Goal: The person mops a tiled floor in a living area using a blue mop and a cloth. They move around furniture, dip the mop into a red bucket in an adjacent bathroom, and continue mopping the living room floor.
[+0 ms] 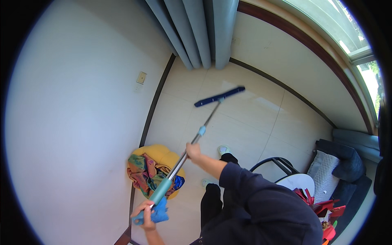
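A mop [210,116] with a long silver pole slants across the view, its narrow dark blue head lying on the tiled floor. My right hand [193,151] is closed round the middle of the silver pole, below a light blue collar. Lower down, my left hand [146,214] grips the end of the pole, just past a teal grip sleeve. A bright blue cloth [161,210] shows right beside my left hand; whether my fingers touch it I cannot tell.
A yellow pouf [157,152] with colourful fabric [143,167] on it stands by the left wall. Grey-blue curtains [200,32] hang at the far corner. To the right are a black-framed chair [275,161], a white round tabletop [300,182], red packaging [330,210] and a dark sofa [349,163].
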Demonstrator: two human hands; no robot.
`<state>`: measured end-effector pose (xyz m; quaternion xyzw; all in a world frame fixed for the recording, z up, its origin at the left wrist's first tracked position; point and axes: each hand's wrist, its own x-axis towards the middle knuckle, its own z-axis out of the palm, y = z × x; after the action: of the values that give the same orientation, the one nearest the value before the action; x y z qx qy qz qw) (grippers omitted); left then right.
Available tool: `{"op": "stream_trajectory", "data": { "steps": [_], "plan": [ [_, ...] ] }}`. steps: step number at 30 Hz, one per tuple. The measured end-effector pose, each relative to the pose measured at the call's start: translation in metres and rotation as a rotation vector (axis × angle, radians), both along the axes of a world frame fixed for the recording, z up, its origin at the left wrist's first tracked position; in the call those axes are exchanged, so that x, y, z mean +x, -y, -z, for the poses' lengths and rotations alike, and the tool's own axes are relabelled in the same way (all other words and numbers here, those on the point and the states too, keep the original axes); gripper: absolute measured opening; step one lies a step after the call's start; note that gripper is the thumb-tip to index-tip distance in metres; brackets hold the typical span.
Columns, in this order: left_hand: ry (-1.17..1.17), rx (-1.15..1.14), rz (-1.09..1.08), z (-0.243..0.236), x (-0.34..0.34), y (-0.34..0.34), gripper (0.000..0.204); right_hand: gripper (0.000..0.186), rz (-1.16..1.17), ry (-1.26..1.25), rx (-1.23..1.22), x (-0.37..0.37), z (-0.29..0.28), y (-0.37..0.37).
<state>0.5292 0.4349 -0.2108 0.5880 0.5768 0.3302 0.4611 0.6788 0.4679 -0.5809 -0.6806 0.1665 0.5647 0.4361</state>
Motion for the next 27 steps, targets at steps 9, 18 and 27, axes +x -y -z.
{"op": "stream_trajectory", "data": {
  "steps": [9,18,27],
  "plan": [
    [0.077,0.136,-0.245,-0.077,-0.058,0.028,0.016,0.028,-0.884,0.647,0.873,-0.091,-0.071,0.049],
    [-0.030,0.203,-0.525,-0.043,-0.078,0.097,0.012,0.029,-0.530,-0.072,0.115,-0.119,-0.139,-0.034],
    [0.060,-0.035,-1.035,0.013,-0.026,0.080,0.017,0.027,-0.730,-0.079,0.080,-0.113,-0.104,-0.084]
  ]
}}
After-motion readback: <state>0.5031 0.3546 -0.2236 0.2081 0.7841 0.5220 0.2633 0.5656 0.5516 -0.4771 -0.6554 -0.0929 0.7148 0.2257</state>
